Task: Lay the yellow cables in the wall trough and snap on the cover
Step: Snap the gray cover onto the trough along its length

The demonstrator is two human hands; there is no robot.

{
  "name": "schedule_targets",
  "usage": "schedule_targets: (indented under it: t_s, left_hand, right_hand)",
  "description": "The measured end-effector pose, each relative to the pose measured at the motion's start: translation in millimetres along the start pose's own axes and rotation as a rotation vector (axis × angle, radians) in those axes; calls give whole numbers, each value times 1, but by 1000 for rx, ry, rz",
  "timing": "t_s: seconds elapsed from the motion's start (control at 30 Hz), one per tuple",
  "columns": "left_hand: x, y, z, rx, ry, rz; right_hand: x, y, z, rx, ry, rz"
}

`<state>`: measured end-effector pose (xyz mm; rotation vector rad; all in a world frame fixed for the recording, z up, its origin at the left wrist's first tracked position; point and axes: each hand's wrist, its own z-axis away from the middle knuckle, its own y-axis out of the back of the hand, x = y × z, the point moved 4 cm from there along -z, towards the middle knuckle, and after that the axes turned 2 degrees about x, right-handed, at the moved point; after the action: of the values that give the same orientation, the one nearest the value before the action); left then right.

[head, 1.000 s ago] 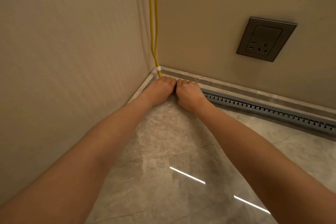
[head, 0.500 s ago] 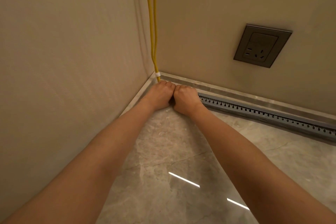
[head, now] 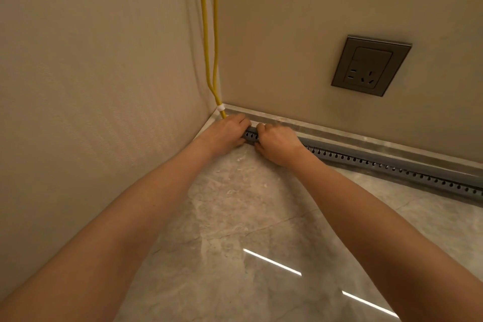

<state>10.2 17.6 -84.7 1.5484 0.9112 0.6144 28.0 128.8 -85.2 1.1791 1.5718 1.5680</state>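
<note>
The two hands have drawn a little apart: half a second ago they were knuckle to knuckle at the corner, and now a short stretch of the grey slotted trough [head: 392,165] shows between them. That suggests the corner end is seated and the pressing is working rightward along the baseboard (a judgement only).

The left hand [head: 224,133] curls over the trough's corner end; the right hand [head: 278,142] curls over it just beside. Whether either grip pinches or merely presses, I cannot tell.

The yellow cables [head: 209,34] hang down the wall corner, banded by a white tie [head: 221,107], and vanish under the left hand.

The wall socket [head: 371,65] carries no readable writing.
</note>
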Motion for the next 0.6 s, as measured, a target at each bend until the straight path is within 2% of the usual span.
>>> schedule_targets:
  t_s: [0.17,0.33,0.5,0.6]
  left_hand:
    - [4,10,-13,-80,19,-99]
    - [7,11,-18,-112,19,-206]
    - [7,11,-14,-70,16,-166]
    - [5,11,-13,-44,14,-138]
  right_hand:
    - [-5,1,-3,-26,153,194]
    - [-9,-6,-7,-57,218,289]
    - [-3,-4,-8,-37,116,158]
    - [12,-2,-6,-43,11,-71]
